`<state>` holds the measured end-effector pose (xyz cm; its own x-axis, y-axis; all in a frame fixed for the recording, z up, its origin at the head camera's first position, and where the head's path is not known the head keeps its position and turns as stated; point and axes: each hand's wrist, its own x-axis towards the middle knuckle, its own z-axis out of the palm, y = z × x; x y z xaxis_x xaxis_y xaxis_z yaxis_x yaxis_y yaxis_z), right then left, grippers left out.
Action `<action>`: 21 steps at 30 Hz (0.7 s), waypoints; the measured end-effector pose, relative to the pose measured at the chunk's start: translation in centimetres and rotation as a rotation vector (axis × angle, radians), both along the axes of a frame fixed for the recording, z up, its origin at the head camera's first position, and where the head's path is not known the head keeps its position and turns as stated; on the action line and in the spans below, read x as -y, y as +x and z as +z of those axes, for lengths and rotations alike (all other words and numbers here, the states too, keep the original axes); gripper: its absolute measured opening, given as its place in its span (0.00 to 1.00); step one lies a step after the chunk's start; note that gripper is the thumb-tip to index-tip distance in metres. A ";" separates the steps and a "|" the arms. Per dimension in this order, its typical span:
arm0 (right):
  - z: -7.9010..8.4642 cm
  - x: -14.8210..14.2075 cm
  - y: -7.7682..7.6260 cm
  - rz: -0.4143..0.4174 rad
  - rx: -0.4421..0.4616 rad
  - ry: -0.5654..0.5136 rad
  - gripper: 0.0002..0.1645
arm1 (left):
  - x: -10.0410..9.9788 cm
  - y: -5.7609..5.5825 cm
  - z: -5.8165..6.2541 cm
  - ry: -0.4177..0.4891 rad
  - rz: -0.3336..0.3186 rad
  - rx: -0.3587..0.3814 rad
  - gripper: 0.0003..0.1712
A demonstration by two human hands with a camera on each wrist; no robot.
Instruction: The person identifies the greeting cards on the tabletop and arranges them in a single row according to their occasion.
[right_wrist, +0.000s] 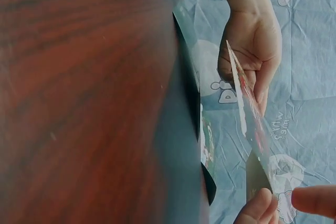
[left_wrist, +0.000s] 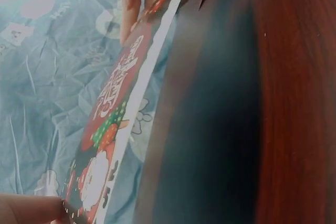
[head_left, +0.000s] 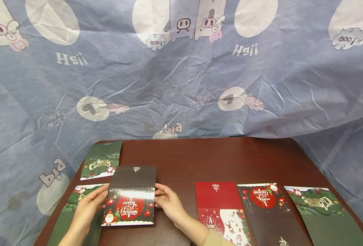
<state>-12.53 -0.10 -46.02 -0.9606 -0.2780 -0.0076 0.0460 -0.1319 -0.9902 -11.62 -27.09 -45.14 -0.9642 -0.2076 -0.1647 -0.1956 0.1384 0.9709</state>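
Observation:
An unfolded dark Christmas card (head_left: 128, 208) is held above the table, its fold running across the middle. Its lower panel has a red circle with white lettering and a Santa; the plain dark upper panel bears small gold print. At the left edge, near the fold, my left hand (head_left: 88, 205) pinches it, thumb on the printed face. My right hand (head_left: 170, 203) pinches the opposite edge at fold height. In the left wrist view the card (left_wrist: 113, 98) stands tilted, and the right wrist view shows the card (right_wrist: 247, 98) almost edge-on between both hands.
Left on the brown table (head_left: 181, 157) lie two green Christmas cards, one further back (head_left: 99, 164) and one nearer (head_left: 74, 218) under my left forearm. To the right lie a red card (head_left: 216, 198), a dark card (head_left: 270, 218) and a green card (head_left: 329, 218). A blue printed cloth (head_left: 181, 78) hangs behind.

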 end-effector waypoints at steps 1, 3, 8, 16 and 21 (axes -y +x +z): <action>0.2 0.0 -0.1 0.006 -0.003 0.012 0.29 | 0.0 -0.2 0.1 -0.015 0.000 -0.001 0.27; 0.5 -0.1 -0.4 0.016 -0.005 0.041 0.29 | 0.0 -0.5 0.2 -0.048 0.000 0.002 0.28; 1.3 -0.2 -1.4 0.018 -0.034 0.096 0.31 | -0.1 -1.6 0.8 -0.139 0.016 0.001 0.29; 1.6 0.2 -3.0 -0.033 -0.075 0.146 0.30 | -0.4 -3.6 1.0 -0.148 0.051 -0.022 0.27; 1.4 0.5 -4.1 -0.043 -0.051 0.167 0.29 | -0.4 -4.8 1.2 -0.161 0.031 -0.008 0.27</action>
